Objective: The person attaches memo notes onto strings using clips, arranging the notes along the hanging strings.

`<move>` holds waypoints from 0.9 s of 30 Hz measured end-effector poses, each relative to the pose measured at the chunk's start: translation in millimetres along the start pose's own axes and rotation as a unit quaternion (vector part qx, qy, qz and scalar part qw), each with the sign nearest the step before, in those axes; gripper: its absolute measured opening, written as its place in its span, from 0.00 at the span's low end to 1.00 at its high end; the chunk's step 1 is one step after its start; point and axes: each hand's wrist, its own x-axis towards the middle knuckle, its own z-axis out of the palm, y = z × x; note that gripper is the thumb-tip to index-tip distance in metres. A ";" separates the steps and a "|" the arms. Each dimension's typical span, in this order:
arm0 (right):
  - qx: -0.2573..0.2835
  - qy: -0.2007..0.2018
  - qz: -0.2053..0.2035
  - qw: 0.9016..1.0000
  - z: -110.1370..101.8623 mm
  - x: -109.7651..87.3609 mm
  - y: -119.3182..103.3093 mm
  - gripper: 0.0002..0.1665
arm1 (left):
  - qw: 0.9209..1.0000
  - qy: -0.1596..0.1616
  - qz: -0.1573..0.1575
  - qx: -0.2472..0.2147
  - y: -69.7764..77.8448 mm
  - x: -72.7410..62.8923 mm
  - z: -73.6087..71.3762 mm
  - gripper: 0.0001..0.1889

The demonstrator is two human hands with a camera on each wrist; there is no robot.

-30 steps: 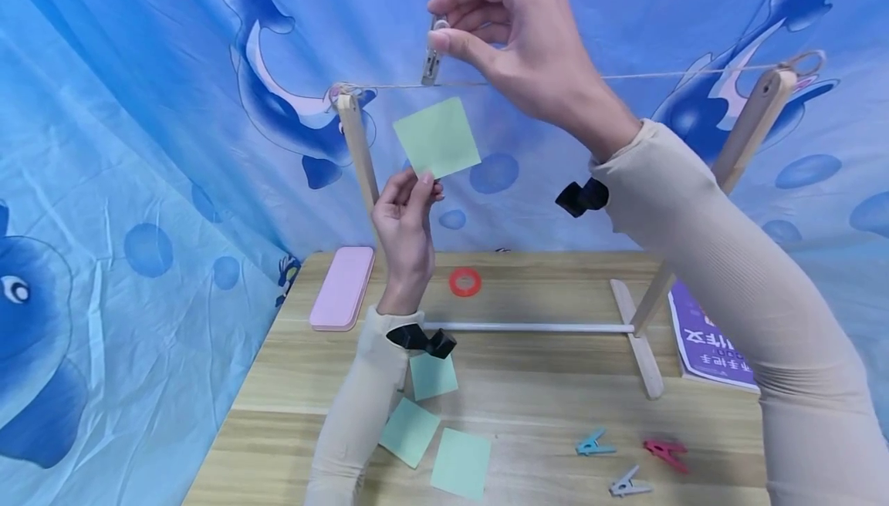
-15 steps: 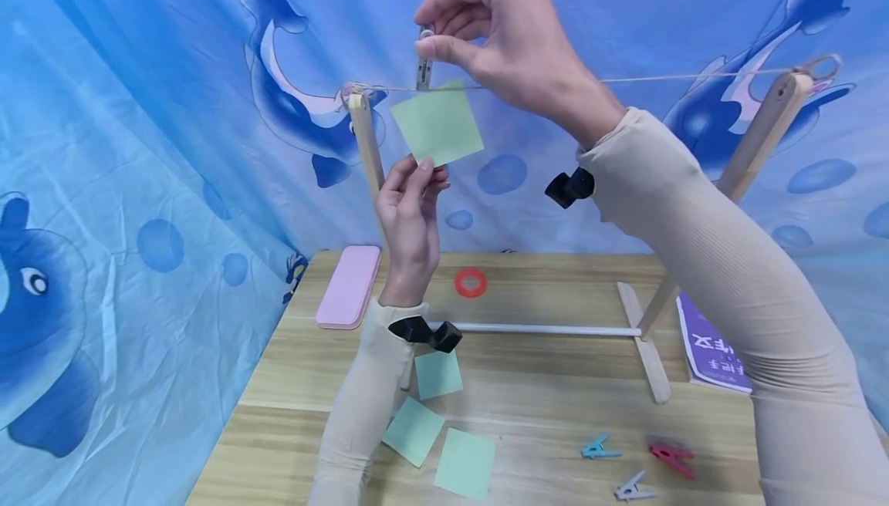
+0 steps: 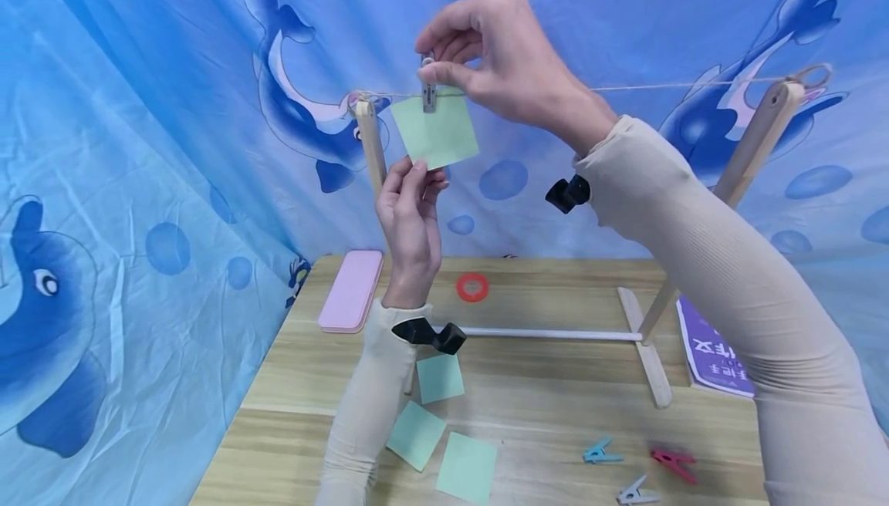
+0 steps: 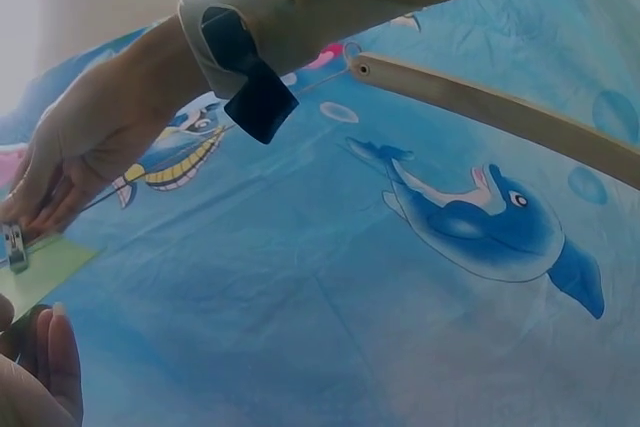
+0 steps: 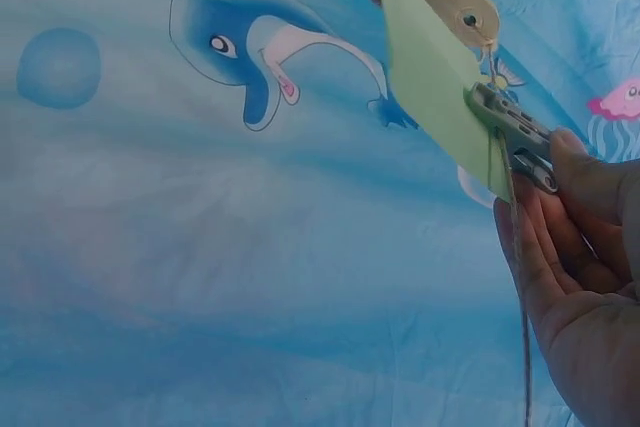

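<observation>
My left hand (image 3: 411, 220) pinches the lower corner of a light green paper square (image 3: 447, 132) and holds it up against the string (image 3: 646, 87). Above it, my right hand (image 3: 510, 62) grips a grey clothespin (image 3: 429, 97) between thumb and fingers. The clothespin points down, its nose over the paper's top edge at the string. In the right wrist view, the clothespin (image 5: 512, 132) straddles the paper (image 5: 430, 77) and the string (image 5: 524, 317) together. The left wrist view catches the clothespin (image 4: 15, 247) and paper (image 4: 55, 272) only at its left edge.
The string runs between two wooden posts (image 3: 760, 139), joined low by a white rod (image 3: 549, 332). On the table (image 3: 542, 390) lie three green paper squares (image 3: 467, 467), blue, red (image 3: 674, 462) and grey clothespins, a red ring (image 3: 472, 287), a pink case (image 3: 351, 290) and a purple book (image 3: 711, 352).
The paper has risen to the string. My right hand has come down, bringing the clothespin from above the string to over the paper's top edge.
</observation>
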 end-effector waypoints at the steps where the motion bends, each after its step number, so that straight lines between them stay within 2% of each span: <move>1: 0.001 -0.004 0.002 1.000 -0.1 -0.5 0.1 0.12 | 1.000 0.002 0.000 0.000 0.2 -0.5 0.4 0.06; 9: 0.007 -0.034 0.003 0.999 0.2 -1.2 -1.9 0.14 | 1.000 0.023 0.000 0.002 0.7 -2.6 5.7 0.05; 15: 0.017 -0.051 0.024 0.998 -1.1 -1.2 -4.4 0.16 | 1.000 0.030 0.004 0.009 -0.3 -4.7 9.4 0.07; 27: -0.014 -0.046 0.017 0.999 -0.3 -8.7 -1.9 0.21 | 0.999 0.038 0.006 0.002 -5.3 -9.8 13.6 0.10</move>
